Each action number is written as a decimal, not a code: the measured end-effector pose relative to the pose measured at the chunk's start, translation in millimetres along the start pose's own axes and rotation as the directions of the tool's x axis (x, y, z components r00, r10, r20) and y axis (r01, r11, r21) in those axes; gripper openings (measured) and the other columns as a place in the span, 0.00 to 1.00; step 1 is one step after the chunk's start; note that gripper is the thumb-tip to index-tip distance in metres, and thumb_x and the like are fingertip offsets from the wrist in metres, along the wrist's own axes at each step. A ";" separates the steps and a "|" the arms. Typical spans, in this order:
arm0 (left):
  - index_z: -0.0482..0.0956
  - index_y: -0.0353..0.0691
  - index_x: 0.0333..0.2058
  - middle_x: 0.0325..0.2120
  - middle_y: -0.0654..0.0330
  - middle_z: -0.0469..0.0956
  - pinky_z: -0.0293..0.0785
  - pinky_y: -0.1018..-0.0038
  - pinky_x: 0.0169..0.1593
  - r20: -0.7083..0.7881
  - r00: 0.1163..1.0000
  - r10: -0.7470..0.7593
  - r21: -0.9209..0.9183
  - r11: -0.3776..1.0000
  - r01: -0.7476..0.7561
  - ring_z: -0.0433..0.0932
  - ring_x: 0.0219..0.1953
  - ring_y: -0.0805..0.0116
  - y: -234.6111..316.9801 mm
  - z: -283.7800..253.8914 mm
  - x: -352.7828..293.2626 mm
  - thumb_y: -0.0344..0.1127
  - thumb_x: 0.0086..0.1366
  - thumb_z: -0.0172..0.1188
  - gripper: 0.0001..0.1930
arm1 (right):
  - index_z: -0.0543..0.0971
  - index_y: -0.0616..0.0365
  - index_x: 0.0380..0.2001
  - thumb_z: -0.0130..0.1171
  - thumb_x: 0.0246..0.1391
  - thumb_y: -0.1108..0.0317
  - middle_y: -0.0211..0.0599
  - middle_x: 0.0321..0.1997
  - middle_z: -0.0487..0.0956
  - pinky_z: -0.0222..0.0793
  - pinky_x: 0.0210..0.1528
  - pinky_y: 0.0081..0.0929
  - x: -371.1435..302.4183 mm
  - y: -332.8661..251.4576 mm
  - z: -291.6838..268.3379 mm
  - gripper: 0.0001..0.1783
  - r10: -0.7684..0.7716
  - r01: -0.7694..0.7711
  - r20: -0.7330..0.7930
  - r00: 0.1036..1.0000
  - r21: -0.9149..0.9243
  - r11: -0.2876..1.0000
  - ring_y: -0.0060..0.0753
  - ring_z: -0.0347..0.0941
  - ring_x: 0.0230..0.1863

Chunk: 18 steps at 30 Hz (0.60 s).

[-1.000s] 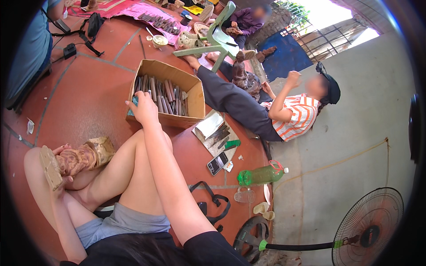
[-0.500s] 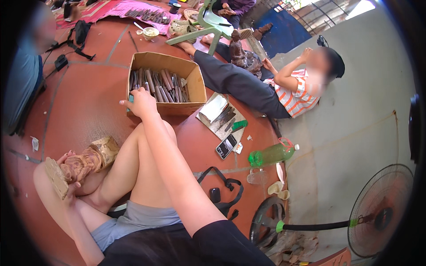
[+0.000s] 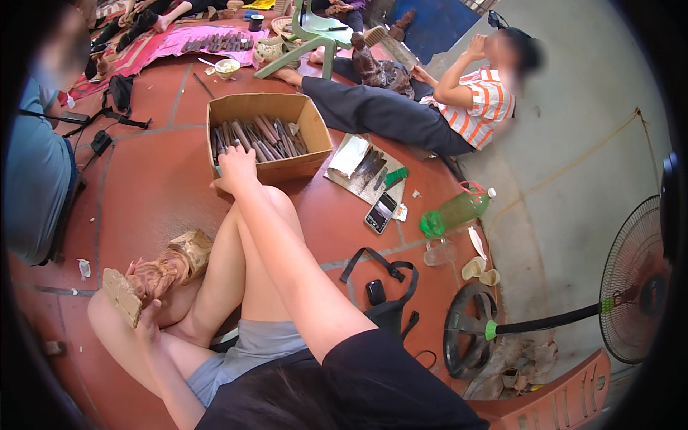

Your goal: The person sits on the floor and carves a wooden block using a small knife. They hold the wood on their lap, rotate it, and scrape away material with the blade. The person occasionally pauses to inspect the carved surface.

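A carved wooden figure (image 3: 163,278) with a flat base lies tilted across my left thigh. My left hand (image 3: 148,322) is closed around its base end, with the fingers partly hidden behind the wood. My right arm stretches forward to an open cardboard box (image 3: 287,170). At its near left corner, my right hand (image 3: 238,170) grips the wall, fingers over the rim and thumb outside. Inside the box lie many wood-handled carving tools (image 3: 261,136), close to my fingertips. Whether those fingers touch a tool is hidden.
Right of the box lies a board (image 3: 352,185) with dark blades; a phone (image 3: 380,213) is beside it. A green bottle (image 3: 459,212), a strapped bag (image 3: 390,312) and a standing fan (image 3: 634,287) are farther right. People sit at left and right.
The whole view has shifted, so my legs and the carving appear farther right. My right hand stays at the box corner, its fingers a little farther over the rim. My left hand keeps its hold.
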State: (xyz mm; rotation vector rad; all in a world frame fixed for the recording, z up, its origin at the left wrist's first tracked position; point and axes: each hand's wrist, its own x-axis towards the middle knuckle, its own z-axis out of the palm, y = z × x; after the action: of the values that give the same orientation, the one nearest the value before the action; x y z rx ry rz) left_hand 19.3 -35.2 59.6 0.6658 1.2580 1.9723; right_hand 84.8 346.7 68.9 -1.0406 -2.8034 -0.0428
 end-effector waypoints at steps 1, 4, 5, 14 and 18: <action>0.59 0.36 0.64 0.60 0.55 0.67 0.62 0.66 0.66 -0.040 0.999 -0.029 0.031 0.999 0.030 0.67 0.61 0.60 -5.0 1.1 1.8 0.23 0.45 0.71 0.46 | 0.81 0.51 0.38 0.74 0.32 0.39 0.35 0.44 0.79 0.63 0.53 0.42 -1.0 3.2 1.4 0.34 0.000 0.000 0.005 1.000 0.008 1.000 0.39 0.72 0.51; 0.59 0.37 0.65 0.60 0.54 0.67 0.62 0.66 0.66 -0.234 0.970 -0.067 0.138 0.985 0.102 0.67 0.61 0.59 -11.5 -11.7 6.4 0.25 0.44 0.71 0.47 | 0.81 0.52 0.38 0.73 0.34 0.42 0.38 0.46 0.78 0.63 0.53 0.46 -1.4 1.3 2.7 0.31 -0.017 0.015 0.041 0.999 0.053 0.998 0.42 0.73 0.51; 0.58 0.37 0.65 0.60 0.54 0.66 0.62 0.65 0.66 -0.233 0.972 -0.011 0.122 0.992 0.040 0.66 0.62 0.59 -5.0 -5.9 8.6 0.24 0.41 0.71 0.50 | 0.80 0.52 0.38 0.73 0.36 0.45 0.39 0.47 0.77 0.64 0.52 0.48 -1.2 -1.5 -3.0 0.29 -0.025 0.018 0.081 0.996 0.089 0.996 0.43 0.73 0.51; 0.59 0.38 0.65 0.62 0.58 0.64 0.56 0.65 0.68 -0.174 0.981 0.081 -0.063 0.994 -0.093 0.62 0.65 0.62 -26.2 -15.7 22.0 0.29 0.41 0.77 0.51 | 0.79 0.54 0.41 0.71 0.40 0.46 0.40 0.42 0.82 0.57 0.59 0.54 -2.1 -0.9 -6.3 0.29 0.010 -0.008 0.151 0.988 -0.013 1.000 0.42 0.78 0.47; 0.61 0.36 0.64 0.61 0.59 0.66 0.54 0.66 0.68 -0.213 0.977 -0.033 -0.112 0.994 0.010 0.63 0.64 0.63 -36.7 -26.8 17.2 0.32 0.43 0.78 0.49 | 0.80 0.55 0.45 0.69 0.42 0.45 0.42 0.44 0.83 0.55 0.62 0.55 -8.0 -3.2 -7.4 0.31 -0.008 0.020 0.178 0.984 -0.066 0.998 0.42 0.78 0.49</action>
State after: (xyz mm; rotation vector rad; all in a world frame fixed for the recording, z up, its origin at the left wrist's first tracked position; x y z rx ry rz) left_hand -0.7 -26.3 16.3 0.3911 1.2641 2.1223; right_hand 89.6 338.5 75.1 -1.0895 -2.9886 -0.0494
